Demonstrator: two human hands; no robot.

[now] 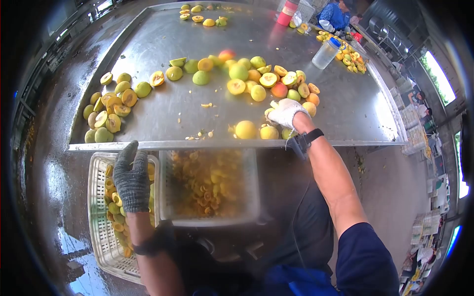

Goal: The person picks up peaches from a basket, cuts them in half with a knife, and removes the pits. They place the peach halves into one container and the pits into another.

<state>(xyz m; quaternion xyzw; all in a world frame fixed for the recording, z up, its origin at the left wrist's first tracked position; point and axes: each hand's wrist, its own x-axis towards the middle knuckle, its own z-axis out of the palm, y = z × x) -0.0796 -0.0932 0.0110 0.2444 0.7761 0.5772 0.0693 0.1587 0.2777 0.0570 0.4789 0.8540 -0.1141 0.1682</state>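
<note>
My left hand (132, 177), in a grey knit glove, hovers over a white plastic basket (94, 217) of yellow-green fruit halves, its fingers stretched out and holding nothing. At the table's near edge, my right hand (286, 113), in a white glove, has its fingers bent together; what is inside them is hidden. Just below it lie a yellow fruit (269, 131) and another round yellow fruit (245, 129). Beyond the glove spreads a pile of whole and halved peach-like fruit (268, 80). More halves (112, 107) are heaped at the table's left side.
A metal table (163, 113) with a raised rim fills the view ahead. Below its edge stands a pale crate (252, 197) of fruit pieces. A blue-capped bottle (325, 54) and a red-pink bottle (287, 14) stand farther back. A person in blue (333, 17) is across the table.
</note>
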